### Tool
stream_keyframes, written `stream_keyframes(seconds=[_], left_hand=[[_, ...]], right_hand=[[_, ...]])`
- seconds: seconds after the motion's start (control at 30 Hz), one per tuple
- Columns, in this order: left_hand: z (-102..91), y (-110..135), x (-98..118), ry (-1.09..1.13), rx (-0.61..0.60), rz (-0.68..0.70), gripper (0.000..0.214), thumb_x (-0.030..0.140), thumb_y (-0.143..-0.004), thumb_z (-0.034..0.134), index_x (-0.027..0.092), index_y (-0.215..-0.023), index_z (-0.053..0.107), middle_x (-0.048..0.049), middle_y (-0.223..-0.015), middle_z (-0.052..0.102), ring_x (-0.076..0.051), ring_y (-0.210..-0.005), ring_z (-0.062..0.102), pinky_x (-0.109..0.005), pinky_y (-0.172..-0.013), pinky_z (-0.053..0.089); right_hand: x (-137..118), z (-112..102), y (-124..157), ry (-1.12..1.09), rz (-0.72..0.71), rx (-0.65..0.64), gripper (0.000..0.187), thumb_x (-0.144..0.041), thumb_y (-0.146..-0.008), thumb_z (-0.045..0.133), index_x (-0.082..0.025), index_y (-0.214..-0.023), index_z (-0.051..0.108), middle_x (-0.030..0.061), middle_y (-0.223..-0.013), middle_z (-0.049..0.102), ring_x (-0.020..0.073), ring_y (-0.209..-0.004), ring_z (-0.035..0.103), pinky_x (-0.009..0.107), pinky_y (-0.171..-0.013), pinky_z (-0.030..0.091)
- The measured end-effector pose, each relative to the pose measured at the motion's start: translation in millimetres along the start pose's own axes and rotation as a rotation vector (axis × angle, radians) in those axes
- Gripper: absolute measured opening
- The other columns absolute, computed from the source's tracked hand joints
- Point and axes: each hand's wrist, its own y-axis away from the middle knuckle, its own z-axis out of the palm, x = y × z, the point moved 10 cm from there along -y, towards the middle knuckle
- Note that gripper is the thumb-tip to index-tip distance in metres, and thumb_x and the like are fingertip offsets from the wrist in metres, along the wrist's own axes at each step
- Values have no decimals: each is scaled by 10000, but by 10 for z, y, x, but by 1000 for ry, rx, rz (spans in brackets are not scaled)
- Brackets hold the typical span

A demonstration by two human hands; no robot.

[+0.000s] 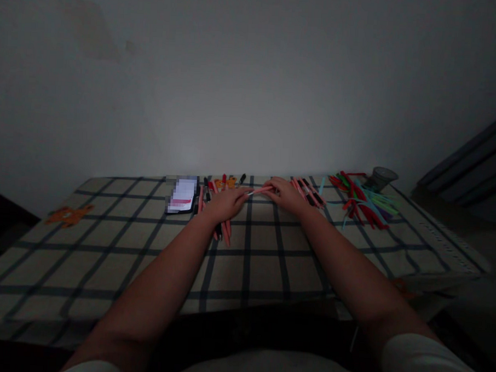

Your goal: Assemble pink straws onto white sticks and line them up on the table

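Over the far middle of the table, both of my hands hold one slim pink pen (264,190) roughly level between them. My left hand (227,202) is closed on its thin whitish end. My right hand (286,195) pinches the pink barrel. Whether the two parts are joined is too small and dark to tell. Under and beside my left hand lie several pink, black and red pens (228,232), partly hidden by it. Just right of my right hand is a second group of pink and black pens (309,192).
A phone (182,194) with a lit, blurred screen lies left of the pens. At the right are a heap of red, green and blue strips (364,202) and a dark see-through cup (382,178). A checked cloth (264,269) covers the table against the wall.
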Motion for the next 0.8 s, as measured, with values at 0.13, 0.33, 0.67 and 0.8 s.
stream_keyframes(seconds=[0.13,0.33,0.67,0.8], left_hand=[[-7,4,-4,-15,-3,-20,396,380,-968,334,249,-1255,574,-84,-1106,677,-238,-1019,618,-349,-834,457],[-43,-15,-51,23,40,-27,371,369,-968,325,223,-1192,583,-90,-1092,665,-241,-1022,605,-368,-853,451],[-75,-34,-15,43,68,-6,311,341,-954,376,193,-1122,592,-96,-1066,654,-224,-957,598,-352,-822,446],[-116,-23,-28,19,79,-46,285,341,-941,408,195,-1084,606,-93,-1004,666,-225,-893,603,-336,-755,442]], right_hand=[[-42,-17,8,14,-19,-5,203,-333,-896,533,-175,-959,643,79,-933,619,194,-900,545,305,-801,403],[-40,-142,5,-2,31,69,263,-364,-927,463,-177,-855,633,69,-848,599,189,-829,535,310,-763,398],[15,-260,18,-40,82,192,365,-442,-913,454,-195,-651,513,23,-681,509,159,-678,484,299,-643,360],[20,-295,26,-79,98,225,314,-433,-889,496,-192,-694,544,23,-709,539,154,-681,488,290,-634,367]])
